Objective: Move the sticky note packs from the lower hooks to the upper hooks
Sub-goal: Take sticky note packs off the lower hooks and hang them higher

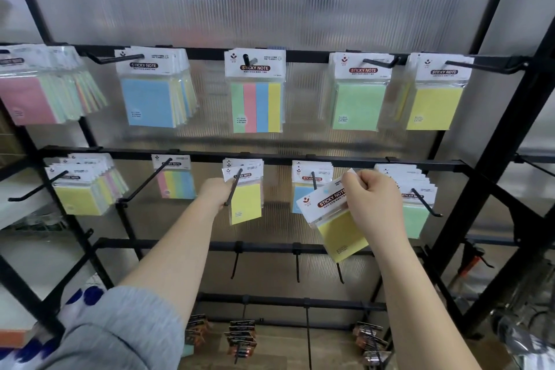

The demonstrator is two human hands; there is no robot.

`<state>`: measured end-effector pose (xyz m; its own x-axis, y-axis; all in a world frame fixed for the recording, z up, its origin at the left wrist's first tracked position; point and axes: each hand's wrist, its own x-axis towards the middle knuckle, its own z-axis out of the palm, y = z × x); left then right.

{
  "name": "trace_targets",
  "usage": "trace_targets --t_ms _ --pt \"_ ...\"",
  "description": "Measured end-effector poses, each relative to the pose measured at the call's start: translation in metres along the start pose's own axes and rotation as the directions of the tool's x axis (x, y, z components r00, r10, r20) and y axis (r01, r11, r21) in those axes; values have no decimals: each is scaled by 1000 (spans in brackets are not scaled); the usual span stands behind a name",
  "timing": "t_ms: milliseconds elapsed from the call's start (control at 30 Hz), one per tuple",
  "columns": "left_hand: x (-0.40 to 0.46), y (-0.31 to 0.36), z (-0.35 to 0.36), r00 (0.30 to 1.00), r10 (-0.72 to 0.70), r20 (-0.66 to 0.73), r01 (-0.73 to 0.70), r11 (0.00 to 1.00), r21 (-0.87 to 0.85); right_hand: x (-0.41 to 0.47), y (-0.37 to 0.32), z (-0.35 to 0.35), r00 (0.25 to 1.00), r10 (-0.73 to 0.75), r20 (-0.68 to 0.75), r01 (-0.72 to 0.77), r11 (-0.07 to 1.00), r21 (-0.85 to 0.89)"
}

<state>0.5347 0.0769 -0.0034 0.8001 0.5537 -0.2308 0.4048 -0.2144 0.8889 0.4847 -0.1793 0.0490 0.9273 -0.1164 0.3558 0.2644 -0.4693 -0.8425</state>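
Pinching the white header card of a yellow sticky note pack [333,219], the fingers [357,182] of the right hand [374,198] are curled tight on its upper corner, and the pack hangs tilted, free of any hook, in front of the lower rail [270,158] between the blue pack [301,189] on its hook and the green stack [416,204] further right. The left hand [217,191] reaches to the middle lower hook [234,186], its fingers closed on the left edge of the yellow pack [244,198] hanging there, with at least one more pack behind it; how firm that hold is cannot be told, since the fingers are mostly hidden behind the hand. By my reading, the step in hand is the transfer itself: one pack is off and ready to go up, and a second is being taken. The next move calls for lifting the right-hand pack to the upper rail [300,54], where the yellow-fronted pack [435,93] at the far right looks the natural match, squaring the tilted card and threading its small hole over the upturned tip of the upper hook [480,66]. The left-hand pack must slide forward along its wire and clear the raised end. Other lower hooks hold a yellow-fronted stack [81,186] and a striped pack [177,180], so much of the task seems left.
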Motion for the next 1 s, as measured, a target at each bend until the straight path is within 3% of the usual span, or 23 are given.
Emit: trace_targets --t_ms 133,400,533,1000 --pt "-8 0 -2 998 14 -59 -11 999 51 -6 -1 -2 1000 -5 -3 5 1000 -16" --pt "-45 -11 -12 959 229 -168 -192 959 210 -16 -8 -8 1000 6 -13 -5 1000 17" --pt "-71 -18 -20 939 274 -209 -231 950 209 -20 -11 -11 999 11 -37 -9 999 50" --pt "-125 5 -50 931 354 -87 -307 890 338 -30 -17 -15 986 -13 -164 33 992 124"
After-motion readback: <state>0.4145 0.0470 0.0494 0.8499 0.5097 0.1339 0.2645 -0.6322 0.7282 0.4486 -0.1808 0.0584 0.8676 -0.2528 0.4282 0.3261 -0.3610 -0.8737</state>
